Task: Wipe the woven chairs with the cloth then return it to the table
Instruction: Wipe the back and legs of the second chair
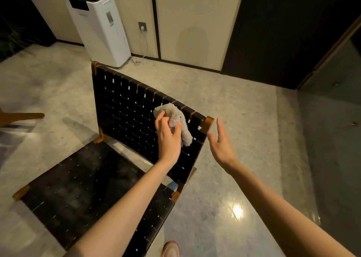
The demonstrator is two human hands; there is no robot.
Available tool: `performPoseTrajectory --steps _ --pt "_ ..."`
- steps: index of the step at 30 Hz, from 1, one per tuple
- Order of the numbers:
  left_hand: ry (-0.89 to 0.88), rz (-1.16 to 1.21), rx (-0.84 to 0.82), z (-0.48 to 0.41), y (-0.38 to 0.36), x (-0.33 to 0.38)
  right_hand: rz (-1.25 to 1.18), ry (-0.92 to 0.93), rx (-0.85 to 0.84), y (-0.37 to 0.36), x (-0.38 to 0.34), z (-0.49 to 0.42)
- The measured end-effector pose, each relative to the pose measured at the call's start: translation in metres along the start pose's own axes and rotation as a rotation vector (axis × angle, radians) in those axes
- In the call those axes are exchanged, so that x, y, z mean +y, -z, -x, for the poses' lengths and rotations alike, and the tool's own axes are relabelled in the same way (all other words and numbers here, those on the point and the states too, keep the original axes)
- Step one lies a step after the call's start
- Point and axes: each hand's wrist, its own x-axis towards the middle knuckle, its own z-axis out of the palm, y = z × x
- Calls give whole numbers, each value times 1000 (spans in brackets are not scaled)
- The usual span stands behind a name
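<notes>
The woven chair (pixel 88 188) stands with its backrest (pixel 125 108) upright. The left hand (pixel 168 137) grips the bunched grey cloth (pixel 173 112) and presses it on the backrest near its upper right corner. The right hand (pixel 220 143) hovers just beside that corner, fingers straight, holding nothing. In my judgement, it works best to flatten the cloth, stroke along the straps, and steady the wooden frame (pixel 208 123) with the free hand.

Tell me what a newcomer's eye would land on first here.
First comes the left hand at the centre, gripping a fluffy grey cloth against the upper right part of the black woven chair backrest. Just right of it, the right hand is open, its fingers spread near the backrest's wooden corner. A tall white appliance stands by the wall at top left.
</notes>
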Motion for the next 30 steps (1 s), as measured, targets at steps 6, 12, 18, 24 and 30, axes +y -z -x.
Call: performPoseTrajectory --steps 6,12,18,24,30 --pt "-293 -101 46 -18 -44 -46 52 202 63 -40 40 -34" --pt "-449 -145 113 -30 -103 -104 106 462 305 -67 94 -75" --pt "-686 -174 257 -42 -132 -145 -218 739 409 -85 118 -106" --pt "-788 -167 307 -50 -132 -190 -328 870 520 -90 129 -124" --pt "-760 -193 189 -16 -118 -273 -368 865 464 -120 159 -112"
